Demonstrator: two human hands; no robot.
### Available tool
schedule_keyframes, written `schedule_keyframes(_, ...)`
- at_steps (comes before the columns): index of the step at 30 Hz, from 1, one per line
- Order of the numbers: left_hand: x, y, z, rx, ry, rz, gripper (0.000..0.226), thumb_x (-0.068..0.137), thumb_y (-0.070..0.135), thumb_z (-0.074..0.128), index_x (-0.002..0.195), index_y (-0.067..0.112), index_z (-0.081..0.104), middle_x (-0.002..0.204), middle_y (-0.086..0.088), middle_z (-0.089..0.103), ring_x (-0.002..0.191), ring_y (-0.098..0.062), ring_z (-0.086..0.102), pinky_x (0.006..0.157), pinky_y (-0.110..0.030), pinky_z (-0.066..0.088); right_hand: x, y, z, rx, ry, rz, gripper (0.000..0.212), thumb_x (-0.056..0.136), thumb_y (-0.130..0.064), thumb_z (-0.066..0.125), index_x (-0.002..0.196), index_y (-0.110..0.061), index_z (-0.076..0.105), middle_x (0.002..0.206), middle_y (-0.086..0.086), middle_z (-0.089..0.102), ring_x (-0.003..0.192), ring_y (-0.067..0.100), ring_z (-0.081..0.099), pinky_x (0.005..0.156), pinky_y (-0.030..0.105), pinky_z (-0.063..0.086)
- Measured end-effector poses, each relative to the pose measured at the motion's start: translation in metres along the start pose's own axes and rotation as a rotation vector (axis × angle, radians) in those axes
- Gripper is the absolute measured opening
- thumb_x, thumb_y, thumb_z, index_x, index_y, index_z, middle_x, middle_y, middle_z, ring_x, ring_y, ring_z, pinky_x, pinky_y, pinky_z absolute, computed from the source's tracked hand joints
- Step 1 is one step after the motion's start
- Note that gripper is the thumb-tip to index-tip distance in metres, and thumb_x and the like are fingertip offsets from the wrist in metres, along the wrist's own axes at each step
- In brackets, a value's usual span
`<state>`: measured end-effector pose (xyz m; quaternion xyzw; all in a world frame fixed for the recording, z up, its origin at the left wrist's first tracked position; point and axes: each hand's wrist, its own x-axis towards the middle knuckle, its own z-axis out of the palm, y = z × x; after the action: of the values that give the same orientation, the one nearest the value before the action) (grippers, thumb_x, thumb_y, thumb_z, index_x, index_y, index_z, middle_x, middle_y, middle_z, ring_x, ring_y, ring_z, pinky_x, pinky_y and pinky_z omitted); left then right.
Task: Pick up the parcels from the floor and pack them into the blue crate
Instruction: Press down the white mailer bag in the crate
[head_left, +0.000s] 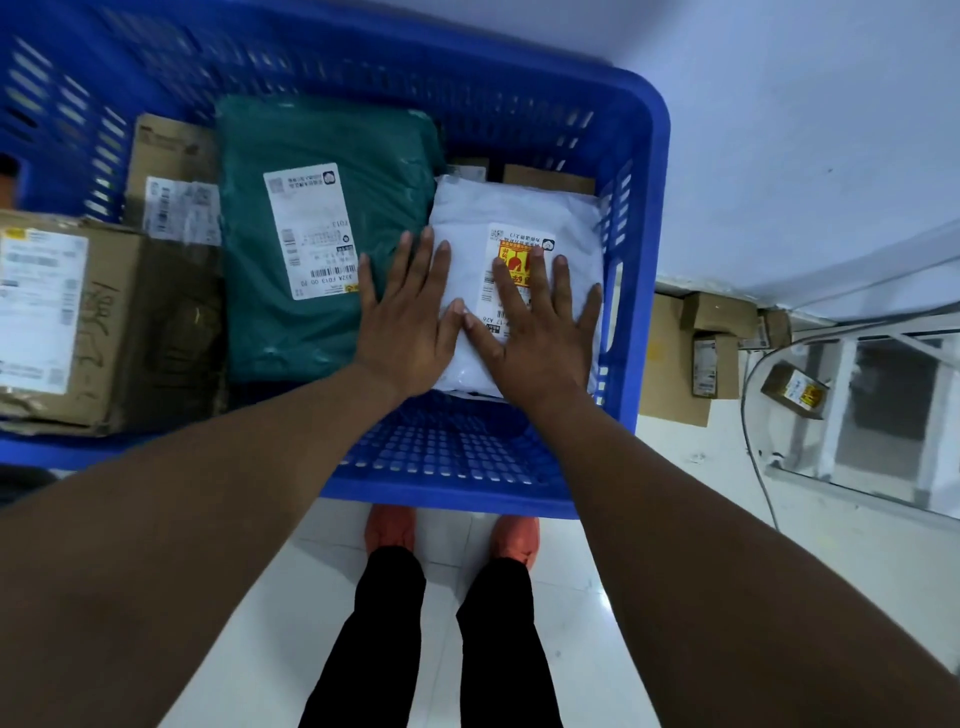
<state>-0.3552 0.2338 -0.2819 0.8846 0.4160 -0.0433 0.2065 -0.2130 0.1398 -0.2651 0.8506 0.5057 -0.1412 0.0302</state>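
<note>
The blue crate (647, 218) stands in front of me and holds several parcels. A white poly bag parcel (519, 208) with a yellow and red label lies at its right end. My right hand (540, 322) lies flat on that bag with fingers spread. My left hand (410, 317) presses flat across the seam between the white bag and a dark green poly bag parcel (322, 140) beside it. Left of the green bag sit a small cardboard box (171, 156) and a large cardboard box (104, 322) with a shipping label.
Cardboard parcels (675, 358) lie on the white tiled floor right of the crate, with a small labelled box (795, 389) farther right. A grey cable (753, 441) curves over the floor there. A white wall (805, 130) rises behind. My feet (452, 535) stand at the crate's near edge.
</note>
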Motion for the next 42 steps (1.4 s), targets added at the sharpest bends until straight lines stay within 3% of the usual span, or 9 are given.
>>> schedule_keyframes(6,0.012,-0.054,-0.033,0.018,-0.104,0.283,0.065,0.106,0.05,0.008,0.165,0.023,0.011,0.173,0.005,0.006,0.159,-0.013,-0.004,0.127,-0.046,-0.009,0.0,0.003,0.01,0.039,0.045,0.001,0.074,0.096,-0.075,0.017,0.161,-0.041,0.013,0.171,0.001,0.004,0.157,0.024,-0.003,0.121,0.062,0.002)
schedule_keyframes(11,0.03,-0.092,-0.047,0.173,-0.149,0.439,0.067,0.105,0.049,0.018,0.166,0.024,0.006,0.172,0.009,0.003,0.158,-0.013,-0.005,0.127,-0.046,-0.007,0.001,0.007,0.02,0.121,0.063,-0.006,0.073,0.097,-0.074,0.023,0.16,-0.041,0.013,0.171,0.0,0.0,0.157,0.024,-0.005,0.122,0.061,0.0)
schedule_keyframes(18,0.03,-0.068,-0.037,0.171,-0.176,0.303,0.094,0.088,0.068,0.024,0.165,0.021,0.0,0.173,0.006,-0.004,0.158,-0.021,-0.015,0.123,-0.059,-0.015,0.001,0.003,0.021,0.144,0.052,-0.001,0.072,0.098,-0.073,0.025,0.161,-0.04,0.01,0.171,0.002,-0.004,0.157,0.026,-0.008,0.121,0.064,0.0)
schedule_keyframes(24,0.032,-0.055,-0.043,0.21,-0.224,0.234,0.095,0.093,0.065,0.041,0.164,0.025,-0.009,0.171,0.011,-0.014,0.156,-0.022,-0.022,0.118,-0.07,-0.013,-0.018,-0.062,0.009,0.229,-0.073,0.204,0.087,0.092,-0.074,0.023,0.163,-0.025,0.008,0.168,0.019,-0.007,0.154,0.039,-0.014,0.113,0.077,-0.001)
schedule_keyframes(28,0.03,-0.046,-0.049,0.128,-0.236,0.177,0.088,0.092,0.066,0.034,0.164,0.031,-0.004,0.171,0.016,-0.01,0.157,-0.023,-0.02,0.115,-0.075,-0.012,-0.033,-0.082,0.011,0.173,-0.098,0.137,0.093,0.087,-0.061,0.046,0.162,-0.028,0.002,0.167,0.024,-0.007,0.153,0.044,-0.015,0.109,0.08,0.002)
schedule_keyframes(34,0.024,-0.038,-0.05,0.106,-0.229,0.122,0.081,0.093,0.051,0.04,0.164,0.034,0.005,0.171,0.017,-0.006,0.158,-0.028,-0.017,0.113,-0.078,-0.01,-0.021,-0.093,0.007,0.124,-0.125,-0.001,0.088,0.086,-0.039,0.057,0.16,-0.034,0.01,0.169,0.015,-0.012,0.153,0.04,-0.018,0.105,0.084,0.003)
schedule_keyframes(39,0.023,-0.039,-0.049,0.232,-0.193,0.146,0.071,0.097,0.047,0.044,0.161,0.031,0.02,0.172,0.011,-0.006,0.158,-0.034,-0.014,0.112,-0.08,-0.006,-0.021,-0.099,-0.002,0.082,-0.218,0.011,0.088,0.088,-0.036,0.063,0.159,-0.031,0.011,0.169,0.007,-0.014,0.154,0.036,-0.018,0.107,0.083,0.002)
schedule_keyframes(42,0.021,-0.038,-0.051,0.501,-0.196,0.255,0.066,0.101,0.056,0.037,0.161,0.035,0.019,0.173,0.002,-0.007,0.157,-0.043,-0.008,0.111,-0.083,-0.002,-0.016,-0.118,-0.007,0.02,-0.264,0.042,0.082,0.094,-0.027,0.062,0.16,-0.017,0.014,0.169,0.011,-0.011,0.155,0.034,-0.013,0.11,0.081,0.005)
